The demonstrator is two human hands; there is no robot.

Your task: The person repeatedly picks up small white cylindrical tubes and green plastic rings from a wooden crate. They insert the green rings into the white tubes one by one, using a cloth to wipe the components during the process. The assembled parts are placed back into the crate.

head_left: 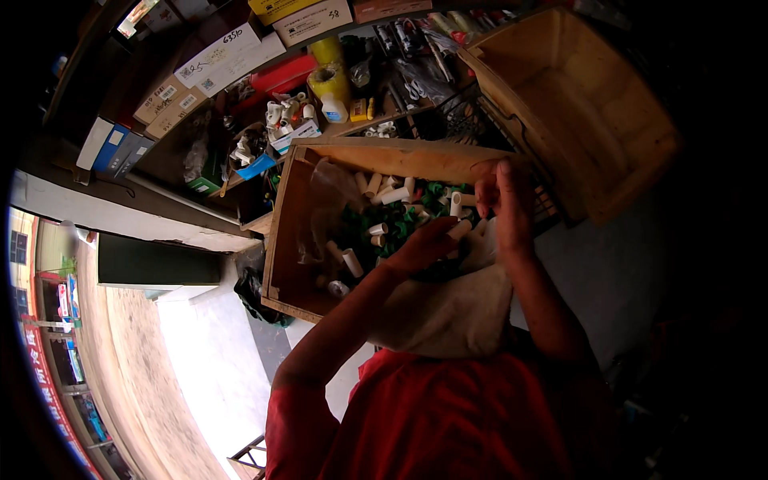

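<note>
A wooden box [282, 232] in front of me holds a heap of short white plastic tubes [353, 262] and small green pieces [394, 218] too jumbled to name. My left hand [426, 246] is low over the heap, its fingers stretched to the right beside a whitish tube [460, 230]. Higher up, at the box's right side, my right hand [506, 200] is closed with curled fingers; what they hold, if anything, is hidden. An upright white tube [456, 204] stands just left of its fingertips. Pale cloth [440, 316] drapes over the near edge, below my left hand.
At the far right a second wooden box [576, 104] is tilted. Shelves behind carry cartons [228, 58], yellow rolls [328, 80], a white bottle [334, 109] and a small box of white fittings [294, 134]. Clear plastic film [324, 200] lies inside the near box, and a black bag [254, 296] hangs beside it.
</note>
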